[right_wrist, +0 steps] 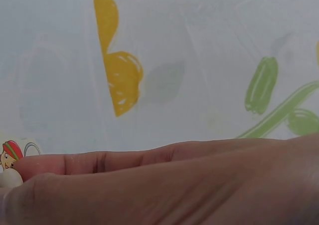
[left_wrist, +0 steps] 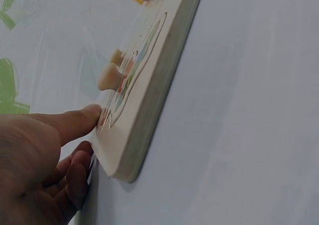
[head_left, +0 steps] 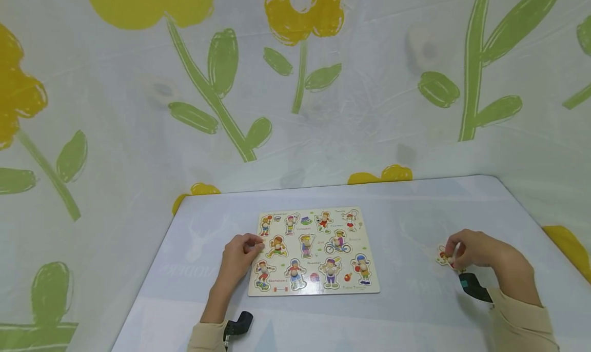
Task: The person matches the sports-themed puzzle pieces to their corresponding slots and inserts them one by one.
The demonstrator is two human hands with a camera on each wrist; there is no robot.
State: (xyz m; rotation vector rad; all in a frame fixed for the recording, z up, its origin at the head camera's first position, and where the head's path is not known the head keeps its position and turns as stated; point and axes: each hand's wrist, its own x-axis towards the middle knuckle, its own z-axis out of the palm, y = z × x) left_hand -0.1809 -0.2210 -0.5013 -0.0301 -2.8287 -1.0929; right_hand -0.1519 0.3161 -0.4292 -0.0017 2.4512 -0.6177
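A wooden peg puzzle board [head_left: 302, 267] with several sports figures lies on the table. My left hand [head_left: 240, 253] grips its left edge. In the left wrist view, the thumb [left_wrist: 82, 120] presses on the board's face near a corner, and the other fingers curl at the side. Off to the right, my right hand [head_left: 475, 249] pinches a knobbed puzzle piece [head_left: 441, 256] between thumb and fingers, low over the table. The right wrist view shows a figure with a red cap and a racket on this puzzle piece [right_wrist: 7, 152], next to its round pale knob [right_wrist: 11, 177].
The pale table [head_left: 406, 306] has faint printed patterns. Behind and around it hangs a white cloth [head_left: 369, 111] with yellow flowers and green leaves. Each wrist wears a black camera mount, the left mount [head_left: 239, 324] close below the board's corner.
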